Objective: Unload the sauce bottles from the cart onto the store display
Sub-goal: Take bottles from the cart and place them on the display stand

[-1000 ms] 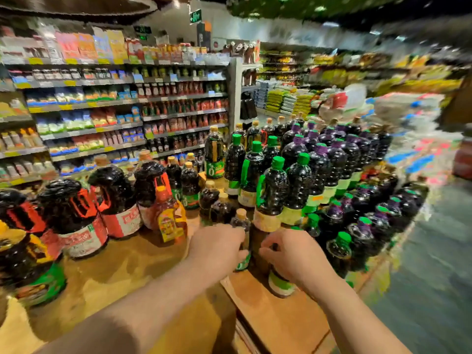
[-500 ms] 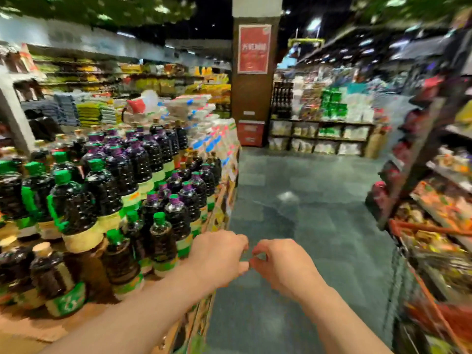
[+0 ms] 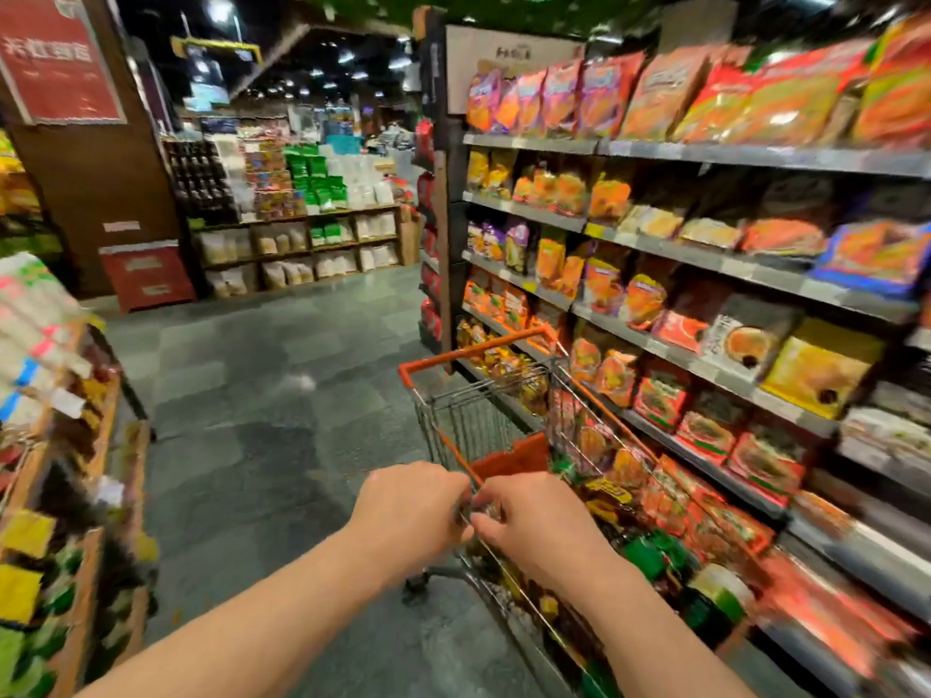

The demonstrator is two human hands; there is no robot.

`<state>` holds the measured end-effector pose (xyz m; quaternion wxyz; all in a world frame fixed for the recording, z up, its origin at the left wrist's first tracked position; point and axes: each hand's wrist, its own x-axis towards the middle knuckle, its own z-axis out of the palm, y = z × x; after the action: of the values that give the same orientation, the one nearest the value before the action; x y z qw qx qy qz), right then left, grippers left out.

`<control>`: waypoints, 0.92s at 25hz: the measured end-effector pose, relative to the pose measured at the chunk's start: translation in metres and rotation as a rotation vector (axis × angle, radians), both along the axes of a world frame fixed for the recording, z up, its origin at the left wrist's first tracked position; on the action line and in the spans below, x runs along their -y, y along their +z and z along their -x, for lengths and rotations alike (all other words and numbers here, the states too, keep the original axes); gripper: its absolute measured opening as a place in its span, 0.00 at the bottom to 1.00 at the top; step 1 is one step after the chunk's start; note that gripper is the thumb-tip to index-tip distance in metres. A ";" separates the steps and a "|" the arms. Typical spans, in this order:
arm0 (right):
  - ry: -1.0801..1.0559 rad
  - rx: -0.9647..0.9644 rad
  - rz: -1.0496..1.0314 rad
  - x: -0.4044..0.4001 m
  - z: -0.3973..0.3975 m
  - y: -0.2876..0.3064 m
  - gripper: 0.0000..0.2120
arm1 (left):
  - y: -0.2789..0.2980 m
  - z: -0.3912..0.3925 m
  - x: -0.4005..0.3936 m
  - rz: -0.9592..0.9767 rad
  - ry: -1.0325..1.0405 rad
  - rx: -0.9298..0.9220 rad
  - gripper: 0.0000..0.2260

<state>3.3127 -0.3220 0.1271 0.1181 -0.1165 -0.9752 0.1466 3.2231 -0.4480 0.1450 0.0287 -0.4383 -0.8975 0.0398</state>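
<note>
1. The person is between loads. Both hands hang over the cart (image 3: 483,395), empty.
2. The left hand (image 3: 410,516) and right hand (image 3: 536,521) have curled fingers, holding nothing.
3. The sauce bottles (image 3: 705,596) lie low in the cart, blurry.
4. Next, a guess: reach down and grab one.

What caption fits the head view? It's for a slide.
Both hands, left hand and right hand, hover together over the wire cart beside snack shelves.
</note>
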 end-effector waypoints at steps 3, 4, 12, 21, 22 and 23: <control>-0.111 0.061 0.020 -0.051 -0.035 -0.009 0.13 | -0.013 -0.021 -0.064 0.017 -0.146 -0.002 0.18; -0.161 0.086 0.050 -0.067 -0.046 -0.012 0.13 | -0.017 -0.025 -0.082 0.025 -0.197 0.000 0.18; -0.533 0.192 0.215 -0.151 -0.081 -0.054 0.13 | -0.052 0.018 -0.188 0.050 -0.395 0.072 0.15; -0.884 0.187 0.329 -0.213 -0.005 -0.108 0.12 | -0.105 0.132 -0.305 0.131 -0.639 0.059 0.14; -0.918 0.192 0.345 -0.216 0.000 -0.117 0.12 | -0.115 0.140 -0.313 0.160 -0.673 0.059 0.14; -0.947 0.206 0.362 -0.217 0.002 -0.126 0.11 | -0.126 0.146 -0.320 0.191 -0.703 0.063 0.14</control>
<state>3.3102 -0.1047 0.0007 0.0530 -0.5777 -0.7810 0.2312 3.0770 -0.1280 0.0191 -0.0279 -0.7216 -0.6849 0.0976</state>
